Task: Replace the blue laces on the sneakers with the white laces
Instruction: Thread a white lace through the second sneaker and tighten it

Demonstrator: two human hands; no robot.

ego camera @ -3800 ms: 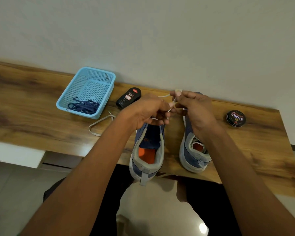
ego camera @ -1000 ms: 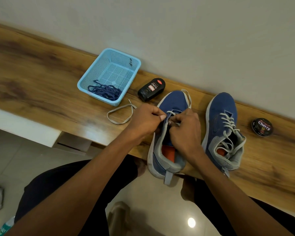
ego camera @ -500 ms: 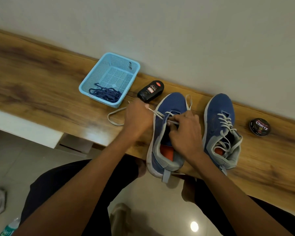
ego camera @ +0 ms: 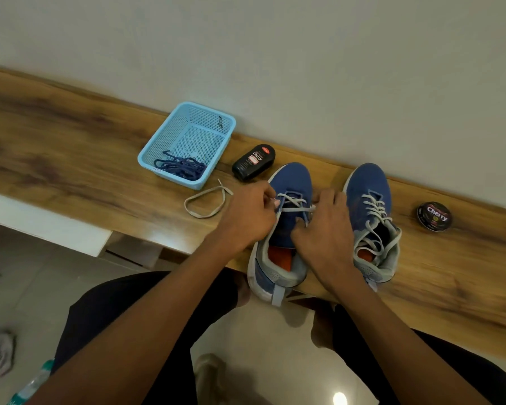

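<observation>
Head view | both hands at left sneaker (ego camera: 287,229): left hand (ego camera: 246,220) pinches white lace (ego camera: 294,203), right hand (ego camera: 324,229) curled at eyelets, grip unclear | blue laces (ego camera: 180,168) in basket (ego camera: 158,147) | risk: uneven pull leaves lace ends lopsided

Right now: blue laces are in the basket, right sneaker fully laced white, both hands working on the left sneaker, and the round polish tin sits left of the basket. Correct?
One error, seen in the head view: the round polish tin sits at the far right, beyond the right sneaker, not left of the basket. The rest holds: blue laces in the basket, left hand and right hand on the left sneaker.
</observation>
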